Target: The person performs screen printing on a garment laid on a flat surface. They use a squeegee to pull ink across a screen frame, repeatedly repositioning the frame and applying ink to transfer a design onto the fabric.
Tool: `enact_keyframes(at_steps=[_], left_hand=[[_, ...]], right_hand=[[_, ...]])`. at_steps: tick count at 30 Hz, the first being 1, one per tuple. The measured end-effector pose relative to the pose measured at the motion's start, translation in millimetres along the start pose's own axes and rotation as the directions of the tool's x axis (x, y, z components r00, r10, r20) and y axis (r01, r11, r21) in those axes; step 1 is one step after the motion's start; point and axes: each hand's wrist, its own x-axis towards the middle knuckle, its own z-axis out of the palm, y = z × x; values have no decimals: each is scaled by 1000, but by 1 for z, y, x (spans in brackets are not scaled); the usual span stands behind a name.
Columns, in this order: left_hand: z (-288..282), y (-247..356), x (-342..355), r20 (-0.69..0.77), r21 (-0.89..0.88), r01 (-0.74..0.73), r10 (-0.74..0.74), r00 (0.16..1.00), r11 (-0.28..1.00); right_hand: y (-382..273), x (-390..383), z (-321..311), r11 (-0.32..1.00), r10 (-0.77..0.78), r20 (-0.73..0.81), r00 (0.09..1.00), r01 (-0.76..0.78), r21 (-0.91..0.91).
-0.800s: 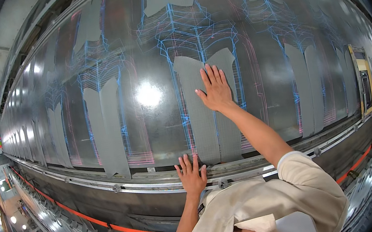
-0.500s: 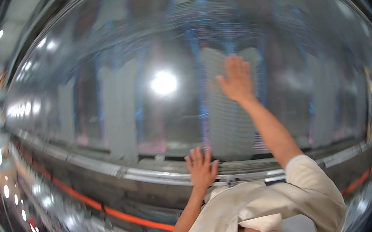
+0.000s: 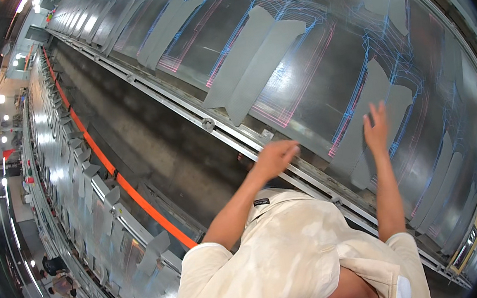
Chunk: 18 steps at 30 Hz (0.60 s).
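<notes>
A grey textured sheet (image 3: 388,107) in two pieces lies on the dark glossy surface (image 3: 325,80), which carries projected blue and pink lines. My right hand (image 3: 376,124) is over this sheet, fingers extended and slightly apart, holding nothing visible; contact is unclear. My left hand (image 3: 275,158) is beside the metal rail (image 3: 218,129) along the near edge, its fingers bent and smeared by motion. More grey sheets (image 3: 251,56) lie farther along the surface.
An orange strip (image 3: 131,190) runs along the dark gangway (image 3: 147,118). Across it stands another long surface (image 3: 124,232) with grey pieces, and co-workers (image 3: 63,285) are in the lower left. A yellow-framed object (image 3: 467,235) sits at the right.
The view has swung sharply toward the left, along the row. My right hand has moved down the sheet, and my left hand's spread fingers have bent as it shifted.
</notes>
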Motion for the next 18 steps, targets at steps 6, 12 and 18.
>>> enact_keyframes(at_steps=[6, 12, 18], left_hand=[[-163, -110, 43, -213, 263, -32, 91, 973, 964], [-231, -188, 109, 121, 397, -440, 430, 895, 806], [-236, -206, 147, 496, 374, -625, 421, 759, 685]], right_hand=[[-187, -46, 73, 955, -120, 130, 984, 78, 287], [-319, -25, 185, 935, -329, 221, 918, 284, 213], [-350, -12, 220, 945, -257, 377, 890, 314, -96]])
